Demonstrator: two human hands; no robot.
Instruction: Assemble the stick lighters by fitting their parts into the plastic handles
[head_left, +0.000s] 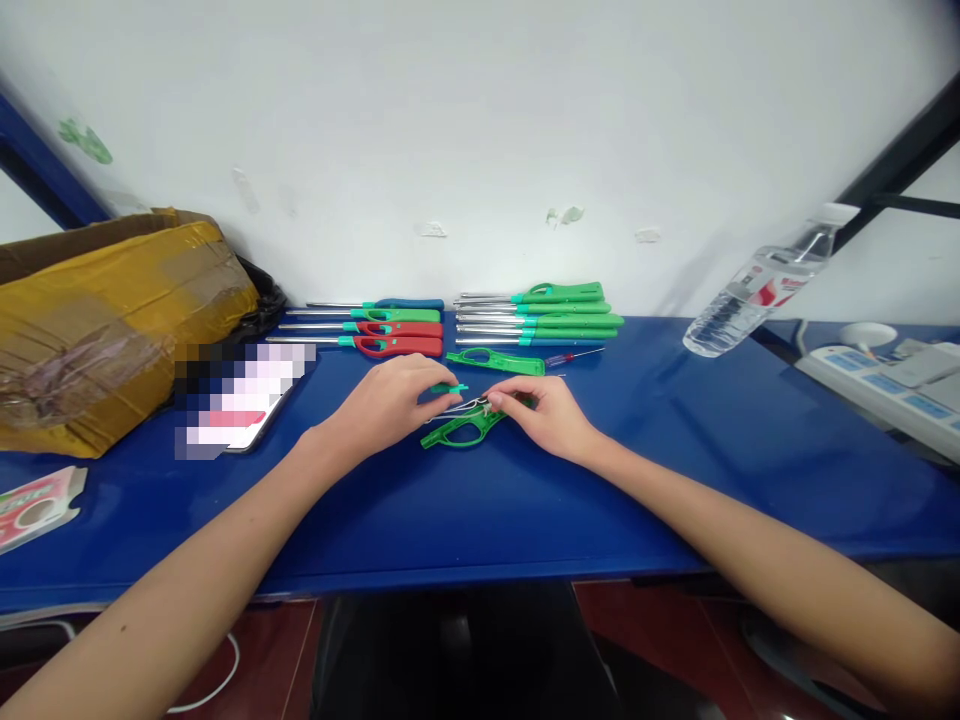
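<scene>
My left hand (388,405) pinches a small teal plastic piece (454,388) between thumb and fingers. Close by, my right hand (551,415) has thumb and forefinger closed on a thin wire (481,400). Beneath the fingertips lies an opened green lighter half-shell (457,432) with a looped trigger guard, partly covered by my right hand. Pale thin wires run between the two hands above it. Just behind, another green half-shell (510,361) lies on the table, with a small screwdriver (566,358) at its right end.
Long-necked lighters in red, green and blue lie in a left group (401,330) and a right group (574,312) by the wall. A taped carton (120,330) and a phone (251,405) are left on the blue table (480,530). A water bottle (765,285) and power strip (885,390) are right.
</scene>
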